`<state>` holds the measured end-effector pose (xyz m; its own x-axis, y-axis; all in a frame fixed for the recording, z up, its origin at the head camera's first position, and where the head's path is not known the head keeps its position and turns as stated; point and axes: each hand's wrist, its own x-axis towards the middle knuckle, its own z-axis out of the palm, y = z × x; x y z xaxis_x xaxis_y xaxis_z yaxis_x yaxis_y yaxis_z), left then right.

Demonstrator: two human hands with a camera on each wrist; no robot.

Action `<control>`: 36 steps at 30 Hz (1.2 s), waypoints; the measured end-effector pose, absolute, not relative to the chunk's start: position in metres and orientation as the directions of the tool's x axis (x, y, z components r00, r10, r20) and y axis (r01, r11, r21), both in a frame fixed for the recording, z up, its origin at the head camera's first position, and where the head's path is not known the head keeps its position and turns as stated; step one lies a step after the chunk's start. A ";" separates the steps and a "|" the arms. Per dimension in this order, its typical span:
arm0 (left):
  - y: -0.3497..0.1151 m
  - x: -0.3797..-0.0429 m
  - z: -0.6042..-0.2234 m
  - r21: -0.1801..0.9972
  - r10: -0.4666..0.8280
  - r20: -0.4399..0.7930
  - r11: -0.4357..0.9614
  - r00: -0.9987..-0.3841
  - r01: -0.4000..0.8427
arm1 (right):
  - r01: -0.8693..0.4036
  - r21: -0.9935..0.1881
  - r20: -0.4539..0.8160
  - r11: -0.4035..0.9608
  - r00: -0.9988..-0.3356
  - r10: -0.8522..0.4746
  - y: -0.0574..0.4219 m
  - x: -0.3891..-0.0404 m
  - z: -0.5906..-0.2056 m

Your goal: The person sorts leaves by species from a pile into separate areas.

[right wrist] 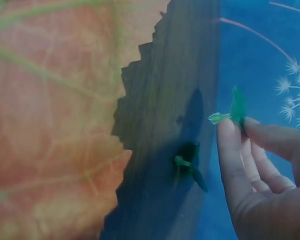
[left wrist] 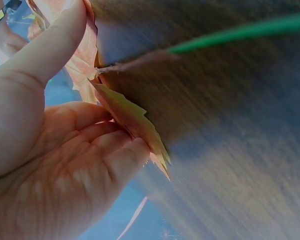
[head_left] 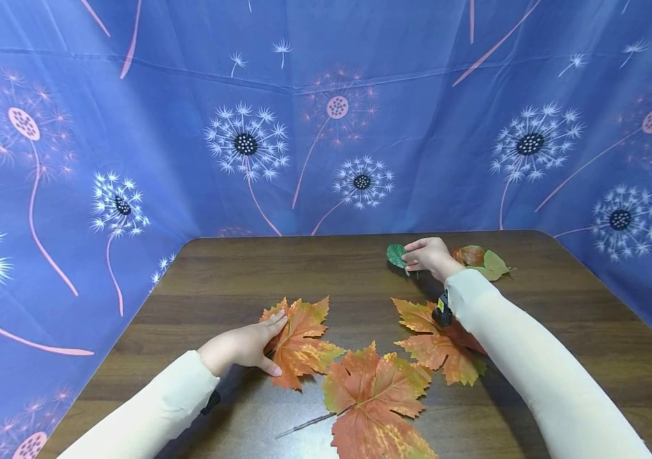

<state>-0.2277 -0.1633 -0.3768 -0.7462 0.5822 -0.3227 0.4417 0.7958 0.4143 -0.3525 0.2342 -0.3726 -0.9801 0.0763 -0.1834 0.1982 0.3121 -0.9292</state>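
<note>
My left hand (head_left: 251,344) rests with spread fingers on an orange-and-yellow artificial maple leaf (head_left: 303,341). In the left wrist view, the thumb and the other fingers stand apart on this leaf, either side of its stem (left wrist: 215,40). Toward the table's far edge, my right hand (head_left: 429,256) pinches a small green artificial leaf (head_left: 396,255) between thumb and fingertips. The right wrist view has that green leaf held up above the wood, its pale stalk poking out past the fingers. Below it lies another small green leaf (right wrist: 191,167).
A second maple leaf (head_left: 380,401) lies at the front middle, its stem pointing left. A third maple leaf (head_left: 437,344) is partly hidden under the right forearm. Beyond the right wrist lie a reddish-brown leaf (head_left: 469,255) and a yellow-green leaf (head_left: 493,266). Blue dandelion-print cloth (head_left: 326,159) hangs behind the table.
</note>
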 end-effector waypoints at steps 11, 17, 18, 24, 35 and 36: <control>-0.164 -0.229 -0.378 0.413 0.586 -0.310 0.792 -0.748 0.449 | 0.284 -0.906 -0.221 0.313 -0.950 0.222 0.233 -0.358 -0.378; -0.165 -0.229 -0.380 0.412 0.592 -0.297 0.787 -0.749 0.459 | 0.294 -0.911 -0.233 0.290 -0.946 0.226 0.232 -0.355 -0.379; -0.165 -0.229 -0.380 0.411 0.594 -0.293 0.786 -0.749 0.462 | 0.293 -0.911 -0.232 0.292 -0.946 0.226 0.231 -0.354 -0.379; -0.165 -0.231 -0.381 0.407 0.596 -0.295 0.785 -0.746 0.466 | 0.276 -0.909 -0.215 0.313 -0.952 0.217 0.234 -0.351 -0.378; -0.163 -0.230 -0.379 0.404 0.590 -0.317 0.792 -0.742 0.457 | 0.206 -0.954 -0.170 0.216 -0.970 0.175 0.243 -0.347 -0.368; -0.163 -0.230 -0.379 0.405 0.590 -0.318 0.792 -0.742 0.456 | 0.205 -0.958 -0.172 0.202 -0.970 0.169 0.244 -0.347 -0.368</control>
